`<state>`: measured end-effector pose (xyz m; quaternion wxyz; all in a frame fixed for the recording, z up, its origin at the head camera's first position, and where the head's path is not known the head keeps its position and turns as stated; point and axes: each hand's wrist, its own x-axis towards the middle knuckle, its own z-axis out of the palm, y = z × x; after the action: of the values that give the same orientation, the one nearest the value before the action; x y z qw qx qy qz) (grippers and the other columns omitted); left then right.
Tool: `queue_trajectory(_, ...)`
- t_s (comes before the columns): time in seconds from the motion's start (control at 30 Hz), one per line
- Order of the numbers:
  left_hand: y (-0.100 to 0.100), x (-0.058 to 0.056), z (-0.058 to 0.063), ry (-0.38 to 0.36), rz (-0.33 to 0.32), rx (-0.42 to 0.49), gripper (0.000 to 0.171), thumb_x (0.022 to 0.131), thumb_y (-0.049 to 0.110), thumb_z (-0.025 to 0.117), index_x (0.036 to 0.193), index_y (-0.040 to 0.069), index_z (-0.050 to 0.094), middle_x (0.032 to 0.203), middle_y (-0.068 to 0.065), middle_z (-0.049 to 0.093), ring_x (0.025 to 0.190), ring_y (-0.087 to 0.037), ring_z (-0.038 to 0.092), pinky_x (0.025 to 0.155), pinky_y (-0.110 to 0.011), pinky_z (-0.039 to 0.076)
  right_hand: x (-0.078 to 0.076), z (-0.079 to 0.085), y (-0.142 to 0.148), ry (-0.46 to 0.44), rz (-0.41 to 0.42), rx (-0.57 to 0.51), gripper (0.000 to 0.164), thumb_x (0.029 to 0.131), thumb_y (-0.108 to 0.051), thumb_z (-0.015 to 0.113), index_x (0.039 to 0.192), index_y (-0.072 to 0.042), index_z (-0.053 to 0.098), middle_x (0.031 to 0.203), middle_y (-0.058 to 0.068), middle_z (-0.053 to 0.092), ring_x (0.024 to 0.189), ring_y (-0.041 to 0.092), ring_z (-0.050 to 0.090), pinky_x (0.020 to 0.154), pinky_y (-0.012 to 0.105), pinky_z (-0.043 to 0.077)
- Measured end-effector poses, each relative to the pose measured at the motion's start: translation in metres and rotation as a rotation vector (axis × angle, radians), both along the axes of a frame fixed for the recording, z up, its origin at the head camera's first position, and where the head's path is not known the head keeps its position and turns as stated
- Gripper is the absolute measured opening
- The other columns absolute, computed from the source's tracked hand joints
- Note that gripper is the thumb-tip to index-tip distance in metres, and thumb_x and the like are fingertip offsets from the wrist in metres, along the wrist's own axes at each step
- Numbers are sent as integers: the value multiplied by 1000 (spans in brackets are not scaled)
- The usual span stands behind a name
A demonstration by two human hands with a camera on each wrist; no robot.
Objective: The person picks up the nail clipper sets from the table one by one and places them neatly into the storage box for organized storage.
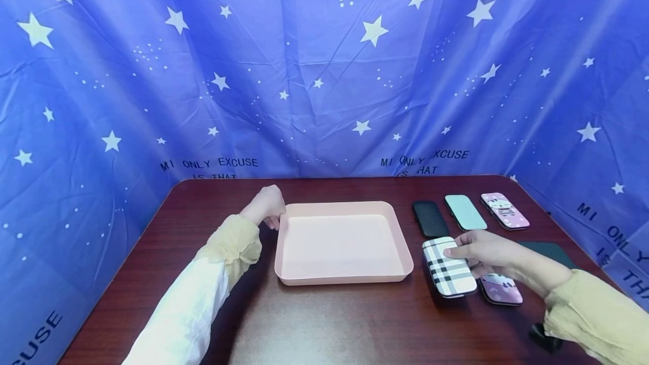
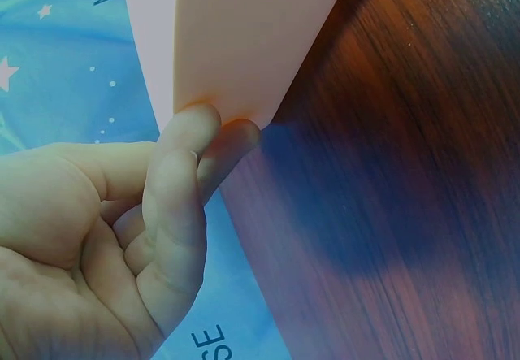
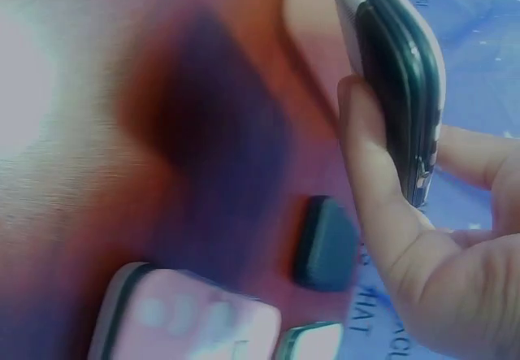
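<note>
With the thumb and fingers of your right hand clamped on just one side of the plaid case, right of the tray, it could twist loose; whether your left hand pinches or merely touches the tray, I cannot tell.

Tray: pale pink, shallow, rectangular with rounded corners and raised walls; flat on the desk, open side up. Left grip holds its left wall by the fingertips, close to the far corner. Hard case: oblong, rounded, white face with black-and-grey plaid, closed (dark rim, seen edge-on from the right wrist). Right grip pinches it, thumb opposite fingers, raised above the surface, plaid face upward, just right of the tray, apart from it.
</note>
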<state>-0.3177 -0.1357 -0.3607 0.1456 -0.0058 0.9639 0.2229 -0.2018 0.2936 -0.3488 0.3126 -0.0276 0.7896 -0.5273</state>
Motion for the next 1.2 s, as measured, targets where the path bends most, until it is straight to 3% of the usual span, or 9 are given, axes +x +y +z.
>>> queue_trajectory(0.2,-2,-1,-1,-44,49,97,12,81,-6,51,78,-6,63,50,-15,63,35,-16,58,44,-29,54,-9,28,-12,1,9,-12,20,95,-21,56,95,-1,54,82,3,69,75,14,67,70,36,58)
queue_trajectory(0.33,-2,-1,-1,-67,73,158,12,81,-8,51,85,-8,62,51,-16,63,36,-18,58,44,-31,55,-14,43,-27,-15,-1,-58,23,95,-19,55,102,3,52,87,8,71,80,19,70,73,39,58)
queue_trajectory(0.57,0,1,1,-64,56,151,13,81,-8,51,85,-8,64,53,-18,64,36,-18,59,45,-31,55,-22,62,-60,10,-38,-100,34,94,-17,56,114,8,44,87,7,71,80,18,70,74,38,58)
queue_trajectory(1.0,2,1,0,-22,11,8,13,81,-4,52,74,-4,63,52,-12,65,37,-15,59,44,-26,53,-35,53,-119,21,-72,-197,43,95,-18,55,122,11,41,85,4,71,78,15,70,72,33,58)
queue_trajectory(1.2,2,0,1,-20,12,16,12,79,-5,53,70,-4,60,54,-14,66,38,-15,60,45,-26,54,-44,47,-138,30,-88,-213,43,95,-18,55,124,12,41,83,3,70,76,14,69,73,33,58)
